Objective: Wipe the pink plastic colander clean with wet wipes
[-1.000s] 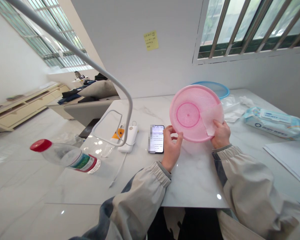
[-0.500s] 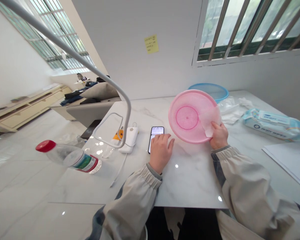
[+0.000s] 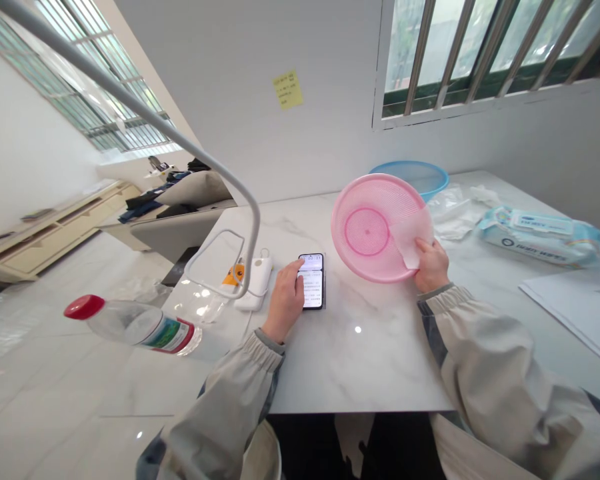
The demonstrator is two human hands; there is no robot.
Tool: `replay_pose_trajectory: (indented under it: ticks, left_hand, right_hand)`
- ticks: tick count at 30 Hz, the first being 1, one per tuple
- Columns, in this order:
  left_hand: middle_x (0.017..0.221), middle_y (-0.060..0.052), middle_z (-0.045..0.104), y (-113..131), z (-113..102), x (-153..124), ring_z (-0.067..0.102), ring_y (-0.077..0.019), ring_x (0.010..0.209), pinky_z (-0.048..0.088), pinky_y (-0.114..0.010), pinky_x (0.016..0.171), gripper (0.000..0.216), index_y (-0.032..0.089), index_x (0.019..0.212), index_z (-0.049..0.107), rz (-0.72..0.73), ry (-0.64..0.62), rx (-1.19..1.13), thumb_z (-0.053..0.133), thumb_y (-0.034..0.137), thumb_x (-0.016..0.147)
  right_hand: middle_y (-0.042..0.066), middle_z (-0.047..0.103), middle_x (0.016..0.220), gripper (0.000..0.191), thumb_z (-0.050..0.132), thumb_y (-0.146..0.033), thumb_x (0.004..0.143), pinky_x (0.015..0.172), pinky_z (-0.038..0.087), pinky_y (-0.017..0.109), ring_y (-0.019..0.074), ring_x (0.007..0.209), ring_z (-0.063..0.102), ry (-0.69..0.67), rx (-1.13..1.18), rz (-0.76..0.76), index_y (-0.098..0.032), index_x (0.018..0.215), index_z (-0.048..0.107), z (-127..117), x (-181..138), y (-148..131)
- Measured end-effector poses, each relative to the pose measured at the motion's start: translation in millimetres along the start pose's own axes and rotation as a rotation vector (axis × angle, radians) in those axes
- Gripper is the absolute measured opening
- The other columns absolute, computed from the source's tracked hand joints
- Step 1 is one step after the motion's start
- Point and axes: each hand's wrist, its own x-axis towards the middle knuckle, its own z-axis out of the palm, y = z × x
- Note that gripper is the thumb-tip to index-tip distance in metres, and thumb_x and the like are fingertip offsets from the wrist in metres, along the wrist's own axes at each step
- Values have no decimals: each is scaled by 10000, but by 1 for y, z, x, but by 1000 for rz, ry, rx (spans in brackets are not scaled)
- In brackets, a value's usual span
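Note:
My right hand (image 3: 431, 265) grips the rim of a pink mesh basket (image 3: 367, 231), tilted up above the table with its inside towards me. A white wet wipe (image 3: 405, 241) lies between my fingers and the basket's inner wall. On the table to the left is a phone (image 3: 313, 290) with its screen lit. My left hand (image 3: 287, 297) reaches over the phone's left edge, fingers apart, index finger stretched to the upper part of the screen. Whether the fingertip touches the glass I cannot tell. Nothing is held in that hand.
A blue mesh basket (image 3: 414, 179) stands behind the pink one. To the right lie crumpled plastic (image 3: 453, 212), a wipes pack (image 3: 535, 239) and paper (image 3: 575, 303). At left are a white power bank (image 3: 256, 283), a grey bent stand arm (image 3: 254, 227) and a red-capped bottle (image 3: 135, 327).
My left hand has moved left, off the middle of the phone, uncovering its screen, with the index finger now stretched out. The right hand keeps holding the basket and wipe; the view has shifted slightly.

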Motion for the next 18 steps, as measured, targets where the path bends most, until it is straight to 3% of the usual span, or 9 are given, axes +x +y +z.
replay_pose_trajectory:
  ticks: [2, 5, 9, 12, 18]
  left_hand:
    - [1395, -142, 723, 20, 4, -4, 656, -286, 1334, 491, -523, 1194, 349, 202, 1358, 663, -43, -9, -124, 487, 282, 1069]
    - [1249, -118, 789, 57, 18, -10, 754, -241, 1124, 586, -425, 1012, 334, 216, 1331, 658, -142, -195, -443, 520, 398, 1086]
    - [1106, -125, 804, 94, 47, -6, 765, -198, 899, 574, -316, 759, 396, 181, 1203, 663, -259, -311, -738, 590, 538, 1050]
    - [954, -102, 789, 103, 69, -1, 737, -171, 776, 542, -284, 685, 459, 169, 1034, 646, -314, -265, -883, 651, 626, 994]
    - [930, -91, 769, 99, 85, -11, 731, -177, 772, 585, -298, 685, 509, 165, 1019, 682, -328, -230, -950, 670, 671, 963]
  right_hand:
    - [27, 789, 953, 280, 684, -99, 744, 688, 631, 238, 164, 822, 733, 4, -3, 3, -172, 1007, 748, 0, -1, 0]
    - [28, 786, 978, 276, 696, -119, 745, 700, 637, 246, 169, 848, 733, 8, -15, 4, -174, 1011, 739, -1, 0, 1]
    - [33, 773, 997, 305, 705, -130, 739, 719, 636, 247, 170, 867, 729, 2, -49, -18, -168, 1041, 728, -4, 4, 4]
    - [39, 767, 991, 297, 703, -144, 737, 706, 635, 250, 174, 852, 729, -20, -70, -53, -173, 1032, 721, -5, 7, 6]
    - [32, 777, 948, 299, 739, -168, 703, 688, 633, 256, 185, 839, 733, -34, -58, -44, -180, 1001, 734, -3, 3, 5]
